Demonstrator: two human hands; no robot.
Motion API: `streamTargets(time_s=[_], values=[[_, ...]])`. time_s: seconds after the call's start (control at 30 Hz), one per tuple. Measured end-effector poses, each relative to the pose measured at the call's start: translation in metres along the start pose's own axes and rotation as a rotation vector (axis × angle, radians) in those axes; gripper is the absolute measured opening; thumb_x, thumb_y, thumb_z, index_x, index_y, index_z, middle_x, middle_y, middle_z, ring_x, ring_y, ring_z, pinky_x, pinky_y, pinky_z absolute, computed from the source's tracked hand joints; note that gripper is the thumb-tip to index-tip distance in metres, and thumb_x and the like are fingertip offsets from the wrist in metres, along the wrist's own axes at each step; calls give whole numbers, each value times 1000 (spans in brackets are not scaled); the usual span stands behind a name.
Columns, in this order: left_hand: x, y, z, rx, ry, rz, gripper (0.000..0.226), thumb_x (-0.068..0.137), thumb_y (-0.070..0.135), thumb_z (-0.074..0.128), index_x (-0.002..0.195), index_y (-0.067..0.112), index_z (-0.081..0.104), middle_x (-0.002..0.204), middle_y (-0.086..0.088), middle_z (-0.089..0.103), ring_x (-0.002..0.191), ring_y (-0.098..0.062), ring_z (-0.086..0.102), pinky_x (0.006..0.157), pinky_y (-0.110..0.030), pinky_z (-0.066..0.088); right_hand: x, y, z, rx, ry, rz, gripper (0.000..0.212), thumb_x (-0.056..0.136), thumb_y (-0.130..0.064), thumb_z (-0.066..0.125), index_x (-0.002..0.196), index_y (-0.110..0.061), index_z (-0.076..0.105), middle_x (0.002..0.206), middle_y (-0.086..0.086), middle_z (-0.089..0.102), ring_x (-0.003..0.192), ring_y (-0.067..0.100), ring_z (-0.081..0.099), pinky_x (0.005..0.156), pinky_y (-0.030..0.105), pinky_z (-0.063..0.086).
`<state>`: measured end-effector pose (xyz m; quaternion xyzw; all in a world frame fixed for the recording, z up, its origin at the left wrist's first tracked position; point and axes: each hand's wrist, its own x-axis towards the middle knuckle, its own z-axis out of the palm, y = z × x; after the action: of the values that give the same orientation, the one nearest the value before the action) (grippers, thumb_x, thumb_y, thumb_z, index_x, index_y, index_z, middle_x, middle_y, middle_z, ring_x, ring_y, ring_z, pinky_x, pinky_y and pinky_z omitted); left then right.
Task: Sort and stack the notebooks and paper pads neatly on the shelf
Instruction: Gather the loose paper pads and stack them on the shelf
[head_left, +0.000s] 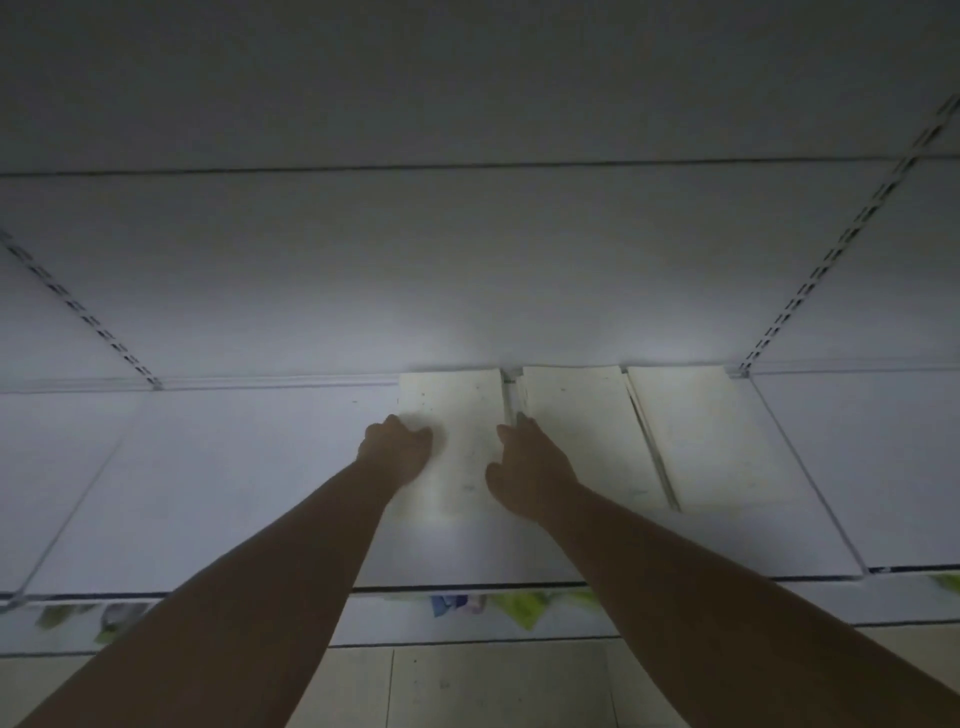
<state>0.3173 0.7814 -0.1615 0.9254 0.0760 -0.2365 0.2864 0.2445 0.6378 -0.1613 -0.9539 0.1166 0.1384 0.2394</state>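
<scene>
A pale back panel (467, 260) fills the upper part of the view, crossed by two slotted uprights (831, 249) that run down to the shelf. The white shelf (234, 467) spreads across the middle, its front edge near the bottom of the view.

Three cream pads lie flat on it, side by side, pushed back against the panel. The left pad (462, 410) sits near the shelf's centre. The middle pad (582, 431) lies just beside it with a narrow gap between them. The right pad (711, 441) lies close against the middle one, slightly skewed.

Both bare arms reach in from below to the left pad. The left hand (397, 449) rests at that pad's left edge with its fingers curled in tight; the dim light hides whether they hook under the edge. The right hand (530, 467) lies on the pad's right side, spread wide, thumb splayed over the cover, fingers stretched forward so that the tips reach the gap.

Under the shelf's front edge, blurred green and blue items (514, 608) show on a lower level, above the tiled floor (493, 686).
</scene>
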Motion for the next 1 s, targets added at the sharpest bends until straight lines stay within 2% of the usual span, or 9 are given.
streamTargets(time_s=[0.07, 0.17, 0.37, 0.5, 0.6, 0.7, 0.87, 1.0], values=[[-17, 14, -15, 125, -46, 107, 58, 98, 38, 41, 143, 1, 33, 147, -21, 36, 134, -32, 39, 110, -34, 33, -9, 14, -24, -90, 4, -10, 58, 93, -23, 44, 147, -10, 25, 159, 13, 7, 147, 25, 7, 117, 35, 16], [-45, 57, -36, 247, -110, 294, 59, 101, 38, 36, 148, 5, 24, 155, -13, 27, 142, -26, 27, 113, -30, 22, -35, 41, -72, -188, 53, 33, 61, 94, -28, 44, 149, -13, 22, 160, 13, 3, 148, 26, 2, 120, 38, 14], [-117, 170, -33, 721, -76, 813, 65, 99, 52, 20, 151, 15, 17, 159, -3, 17, 147, -21, 9, 118, -41, 15, -127, 98, -166, -283, 138, 189, 65, 94, -34, 45, 150, -14, 18, 159, 13, 5, 147, 28, 3, 118, 41, 19], [-179, 244, 2, 836, -60, 1017, 62, 100, 50, 24, 152, 20, 15, 160, -2, 9, 148, -19, 2, 119, -46, 8, -190, 148, -210, -326, 184, 244, 66, 96, -34, 44, 151, -15, 13, 160, 12, 1, 147, 27, -1, 118, 42, 17], [-223, 288, 29, 895, -47, 1112, 62, 100, 50, 26, 153, 20, 13, 161, -2, 5, 148, -17, -1, 119, -47, 3, -242, 202, -238, -353, 178, 306, 67, 96, -36, 44, 151, -15, 13, 160, 12, 1, 147, 28, 0, 119, 42, 16], [-263, 330, 57, 918, -37, 1142, 63, 100, 49, 26, 153, 20, 10, 161, -3, 1, 148, -18, -3, 119, -44, 0, -295, 263, -267, -344, 241, 391, 68, 94, -36, 48, 151, -16, 16, 159, 13, 4, 147, 29, 3, 117, 43, 19], [-323, 388, 139, 790, -132, 1134, 63, 100, 49, 25, 153, 19, 8, 161, -5, 2, 148, -19, -1, 120, -41, 6, -362, 352, -298, -304, 270, 448, 68, 95, -35, 48, 151, -16, 16, 160, 13, 3, 147, 29, 3, 118, 44, 18], [-355, 416, 207, 903, -172, 1241, 61, 100, 50, 25, 153, 23, 10, 161, -2, 1, 148, -17, -2, 120, -42, 4, -393, 410, -314, -285, 268, 483, 66, 94, -33, 49, 150, -16, 18, 158, 14, 10, 147, 30, 7, 116, 43, 20]])
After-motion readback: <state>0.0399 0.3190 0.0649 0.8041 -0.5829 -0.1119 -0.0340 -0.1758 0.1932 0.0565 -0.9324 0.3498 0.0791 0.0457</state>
